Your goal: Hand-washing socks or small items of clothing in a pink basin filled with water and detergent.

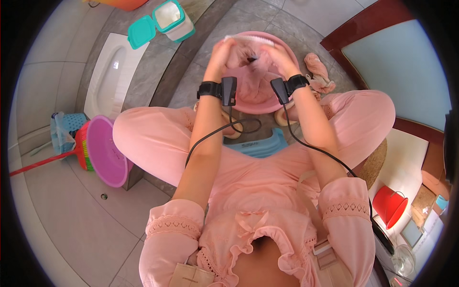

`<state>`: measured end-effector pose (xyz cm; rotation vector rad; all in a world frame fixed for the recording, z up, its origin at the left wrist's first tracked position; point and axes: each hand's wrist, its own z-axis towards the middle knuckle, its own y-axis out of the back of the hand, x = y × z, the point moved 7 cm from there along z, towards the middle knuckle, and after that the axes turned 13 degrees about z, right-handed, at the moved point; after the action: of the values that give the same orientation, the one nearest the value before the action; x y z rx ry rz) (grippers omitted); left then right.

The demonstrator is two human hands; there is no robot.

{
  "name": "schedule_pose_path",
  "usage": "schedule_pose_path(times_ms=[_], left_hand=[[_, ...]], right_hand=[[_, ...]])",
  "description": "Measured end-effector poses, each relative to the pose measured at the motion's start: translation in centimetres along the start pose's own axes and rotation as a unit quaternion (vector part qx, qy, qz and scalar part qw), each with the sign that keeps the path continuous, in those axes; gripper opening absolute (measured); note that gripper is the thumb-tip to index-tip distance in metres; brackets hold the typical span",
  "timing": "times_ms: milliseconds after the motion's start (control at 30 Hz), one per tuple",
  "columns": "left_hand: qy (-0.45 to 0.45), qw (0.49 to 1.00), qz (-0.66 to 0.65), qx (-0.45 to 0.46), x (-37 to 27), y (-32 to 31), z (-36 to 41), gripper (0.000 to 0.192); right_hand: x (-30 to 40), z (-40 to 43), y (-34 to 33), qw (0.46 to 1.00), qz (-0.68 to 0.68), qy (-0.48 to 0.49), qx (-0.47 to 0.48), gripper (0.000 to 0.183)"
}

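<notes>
My left hand [219, 57] grips one side of a wet-looking pink cloth garment [247, 53], its whitish edge stretched between both hands. At the other side, my right hand [281, 59] is closed on the same garment. The cloth hangs down into a round pink plastic basin [263, 108] on the tiled floor, between my feet. More pink fabric [254, 89] lies in the basin, and I cannot tell whether it is part of the same piece. A twisted pink cloth [317, 71] rests on the floor just right of the basin.
A squat toilet [111, 75] is set in a raised step at left, near an open white tub with a teal lid [142, 32]. A purple basin [107, 150] and a red-handled broom [80, 147] stand lower left. A framed door [394, 68] and red bucket [389, 206] are at right.
</notes>
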<state>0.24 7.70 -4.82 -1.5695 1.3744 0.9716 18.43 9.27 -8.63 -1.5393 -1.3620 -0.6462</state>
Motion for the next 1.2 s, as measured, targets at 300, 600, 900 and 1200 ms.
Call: schedule_pose_path(times_ms=[300,600,900,1200], left_hand=[[0.029,0.954,0.297,-0.002,13.6,-1.0,1.3,0.029],[-0.124,0.788,0.601,-0.045,20.7,-2.8,0.2,0.058],[-0.03,0.788,0.615,-0.005,20.6,-2.9,5.0,0.038],[0.062,0.789,0.612,0.019,19.2,-3.4,9.7,0.062]], right_hand=[[-10.4,0.9,3.4,0.966,-0.24,-0.087,-0.041,0.032],[-16.8,1.9,1.4,0.841,-0.535,0.053,-0.064,0.057],[-14.6,4.4,0.7,0.801,-0.58,0.083,-0.124,0.042],[-12.2,11.4,3.0,0.777,-0.591,0.174,-0.125,0.032]])
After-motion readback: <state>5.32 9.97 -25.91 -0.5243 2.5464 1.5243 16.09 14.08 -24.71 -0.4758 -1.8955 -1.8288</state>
